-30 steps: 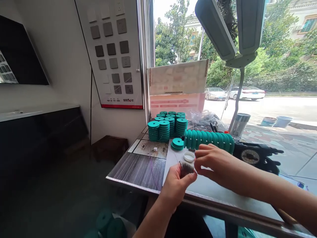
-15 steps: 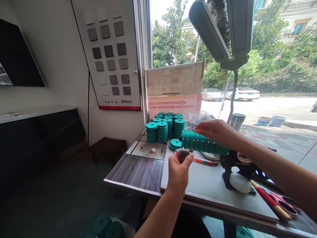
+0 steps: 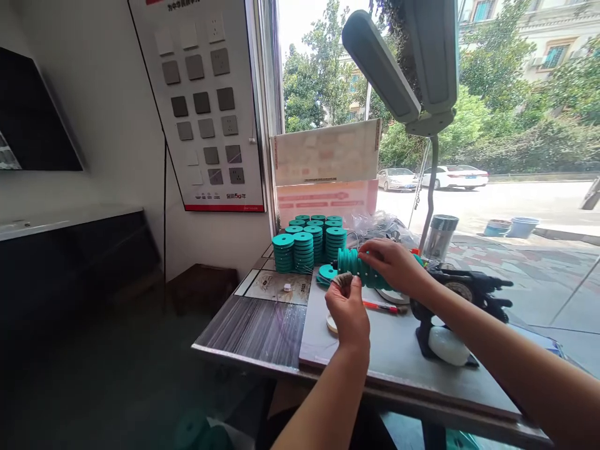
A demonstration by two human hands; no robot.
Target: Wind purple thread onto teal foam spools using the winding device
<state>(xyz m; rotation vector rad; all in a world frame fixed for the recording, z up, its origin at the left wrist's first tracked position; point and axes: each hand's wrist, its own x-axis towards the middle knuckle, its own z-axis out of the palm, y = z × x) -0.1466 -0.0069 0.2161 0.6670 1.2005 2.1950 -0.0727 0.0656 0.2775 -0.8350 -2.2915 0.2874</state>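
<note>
A row of teal ring-shaped spools (image 3: pixel 347 260) with small white pinheads lies sideways on the shaft of a dark winding machine (image 3: pixel 424 337). My right hand (image 3: pixel 391 265) reaches over the row from the right, its thumb and fingers closed on the spools' upper side. Just below the row's left end is my left hand (image 3: pixel 349 312), pinched closed, with a greyish wrap around a finger. Anything thin within that pinch is too small to make out. Beside it lie loose flat teal spools (image 3: pixel 327 272), partly hidden.
Several stacks of teal spools (image 3: pixel 303 250) stand at the back left by the window. An orange-handled brush (image 3: pixel 382 307) and a pale round disc (image 3: pixel 332 323) lie on the white board (image 3: pixel 389 350). A two-headed lamp (image 3: pixel 431 122) overhangs the table. A metal cup (image 3: pixel 442 237) stands behind.
My right hand has moved left and down along the spool row, its fingers now on the spools. My left hand stays near the row's left end. The view has shifted slightly.
</note>
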